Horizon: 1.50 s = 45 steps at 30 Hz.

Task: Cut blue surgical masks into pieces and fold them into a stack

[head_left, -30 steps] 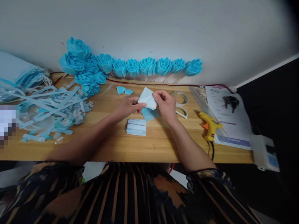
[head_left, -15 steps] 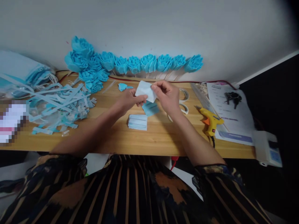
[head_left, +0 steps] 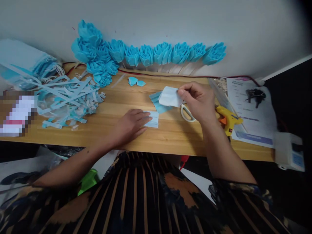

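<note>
My left hand (head_left: 131, 126) lies on the tabletop, fingers stretched out over a small stack of pleated pale-blue fabric pieces (head_left: 153, 119), partly covering it. Between thumb and forefinger, my right hand (head_left: 198, 99) pinches the edge of a white fabric square (head_left: 170, 97). That square is just above a flat blue fabric piece (head_left: 156, 100) and hides part of it; whether the two touch, I cannot tell. Just below my right hand is a white loop (head_left: 187, 113), the rest of it hidden. Two small blue cut petals (head_left: 133, 81) rest farther back.
Blue fabric flowers (head_left: 162, 53) on thin stems line the wall. A heap of cut strips (head_left: 70, 97) and bagged face masks (head_left: 31, 61) lie at left. Right of my forearm are a yellow glue gun (head_left: 227, 120), printed sheets (head_left: 253, 120), keys (head_left: 255, 96) and a white box-shaped device (head_left: 289, 151).
My left hand has let go of the white fabric square and come down and nearer onto the pleated stack. My right hand keeps the square and has moved right. The view has shifted.
</note>
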### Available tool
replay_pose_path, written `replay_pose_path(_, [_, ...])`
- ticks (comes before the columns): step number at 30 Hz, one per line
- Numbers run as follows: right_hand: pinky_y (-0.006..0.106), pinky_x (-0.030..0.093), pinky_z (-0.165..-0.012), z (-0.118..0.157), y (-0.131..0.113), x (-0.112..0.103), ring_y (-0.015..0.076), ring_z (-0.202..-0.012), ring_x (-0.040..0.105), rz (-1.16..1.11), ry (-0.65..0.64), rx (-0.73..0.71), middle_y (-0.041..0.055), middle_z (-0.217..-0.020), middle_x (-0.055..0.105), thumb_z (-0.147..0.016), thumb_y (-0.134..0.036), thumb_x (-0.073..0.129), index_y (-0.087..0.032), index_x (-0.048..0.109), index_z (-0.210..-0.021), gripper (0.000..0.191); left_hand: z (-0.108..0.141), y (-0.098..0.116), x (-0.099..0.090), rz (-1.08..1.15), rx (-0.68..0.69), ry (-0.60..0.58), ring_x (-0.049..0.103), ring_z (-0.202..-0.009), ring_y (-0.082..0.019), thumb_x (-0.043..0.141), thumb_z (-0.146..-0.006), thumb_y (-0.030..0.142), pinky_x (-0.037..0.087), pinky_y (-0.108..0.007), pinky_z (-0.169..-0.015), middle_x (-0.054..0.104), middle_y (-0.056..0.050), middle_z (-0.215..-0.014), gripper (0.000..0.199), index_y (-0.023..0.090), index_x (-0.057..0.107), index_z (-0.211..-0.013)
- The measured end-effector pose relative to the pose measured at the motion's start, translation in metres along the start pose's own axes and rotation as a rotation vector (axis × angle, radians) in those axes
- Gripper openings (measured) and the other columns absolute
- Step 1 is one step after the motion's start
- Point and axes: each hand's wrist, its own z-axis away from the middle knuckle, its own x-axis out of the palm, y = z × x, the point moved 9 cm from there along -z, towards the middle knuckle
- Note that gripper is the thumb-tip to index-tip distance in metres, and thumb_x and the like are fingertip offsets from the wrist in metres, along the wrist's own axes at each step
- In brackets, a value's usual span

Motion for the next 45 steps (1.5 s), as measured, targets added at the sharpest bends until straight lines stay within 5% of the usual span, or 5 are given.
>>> replay_pose_path(10, [0.026,0.042,-0.052,0.011,-0.012,0.015,0.0114,-0.058,0.053,-0.189,-0.161,0.191,-0.0013,-0.067,0.062,-0.081,-0.046,0.077,-0.021,0.072,-0.08,0.026,0.02,0.015,0.033,-0.128,-0.062,-0.102,0.056,-0.13,-0.029,0.056,-0.098,0.034,0.043,-0.046,-0.108,0.063,-0.009,-0.143,0.038,0.017,0.062,-0.133])
replay_pose_path(17, [0.025,0.036,-0.049,0.05,0.006,0.095,0.0099,-0.049,0.047,-0.258,-0.56,0.384,-0.0042,-0.057,0.058,-0.086,-0.047,0.067,-0.019,0.071,-0.081,0.028,0.021,0.022,0.037,-0.133,-0.141,-0.113,0.059,-0.124,-0.033,0.06,-0.096,0.042,0.044,-0.049,-0.105,0.072,-0.014,-0.121,0.038,0.015,0.067,-0.122])
replay_pose_path(29, [0.027,0.038,-0.064,0.058,0.021,0.101,0.015,-0.066,0.06,0.273,-0.376,0.212,0.0013,-0.078,0.073,-0.091,-0.03,0.062,-0.02,0.074,-0.088,0.016,0.035,0.024,0.034,-0.041,-0.137,-0.007,0.059,-0.125,-0.031,0.06,-0.096,0.032,0.043,-0.053,-0.112,0.069,-0.014,-0.13,0.037,0.014,0.064,-0.128])
replay_pose_path(37, [0.03,0.044,-0.069,0.06,0.018,0.103,0.0172,-0.071,0.063,0.275,-0.377,0.142,0.004,-0.084,0.075,-0.093,-0.031,0.061,-0.021,0.074,-0.09,0.017,0.038,0.009,-0.03,0.245,-0.246,0.387,0.07,-0.102,-0.019,0.058,-0.093,0.013,0.056,-0.041,-0.094,0.077,-0.008,-0.107,0.018,0.02,0.069,-0.107])
replay_pose_path(45, [0.032,0.047,-0.074,0.061,0.016,0.103,0.019,-0.081,0.067,0.268,-0.375,0.092,0.0043,-0.092,0.077,-0.094,-0.03,0.06,-0.022,0.073,-0.092,0.016,0.005,0.008,0.02,0.101,-0.212,0.08,0.061,-0.129,-0.028,0.051,-0.099,0.023,0.051,-0.052,-0.109,0.065,-0.017,-0.137,0.034,0.012,0.063,-0.128])
